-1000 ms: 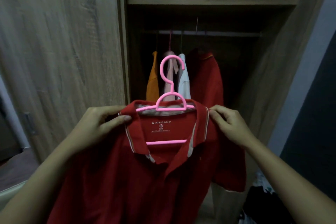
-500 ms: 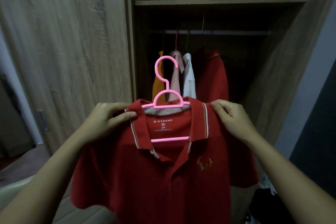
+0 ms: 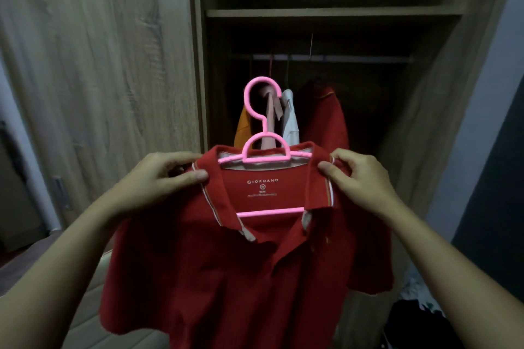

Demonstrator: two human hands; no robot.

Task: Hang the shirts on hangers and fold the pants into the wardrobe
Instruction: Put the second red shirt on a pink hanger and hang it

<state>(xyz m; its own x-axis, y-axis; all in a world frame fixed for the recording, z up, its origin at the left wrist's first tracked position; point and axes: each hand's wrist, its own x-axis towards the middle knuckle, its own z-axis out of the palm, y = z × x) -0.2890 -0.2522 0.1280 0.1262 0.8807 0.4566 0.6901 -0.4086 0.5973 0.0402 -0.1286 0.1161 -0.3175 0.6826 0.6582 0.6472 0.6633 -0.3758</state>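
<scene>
A red polo shirt (image 3: 241, 272) hangs on a pink plastic hanger (image 3: 263, 133), held up in front of the open wardrobe. My left hand (image 3: 158, 178) pinches the shirt's left shoulder beside the collar. My right hand (image 3: 357, 178) pinches the right shoulder at the collar edge. The hanger's hook stands upright above the collar, below the level of the wardrobe rail (image 3: 326, 58). Both hands hold the shirt well short of the rail.
On the rail hang an orange shirt (image 3: 243, 127), a pale pink one (image 3: 272, 110), a white one (image 3: 290, 119) and a red one (image 3: 323, 119). A wooden shelf (image 3: 326, 13) sits above. The sliding door (image 3: 99, 65) stands left. Dark clothes (image 3: 411, 320) lie at lower right.
The shirt and hanger have come a little closer to the camera and the wardrobe. Both hands keep the same hold on the shoulders.
</scene>
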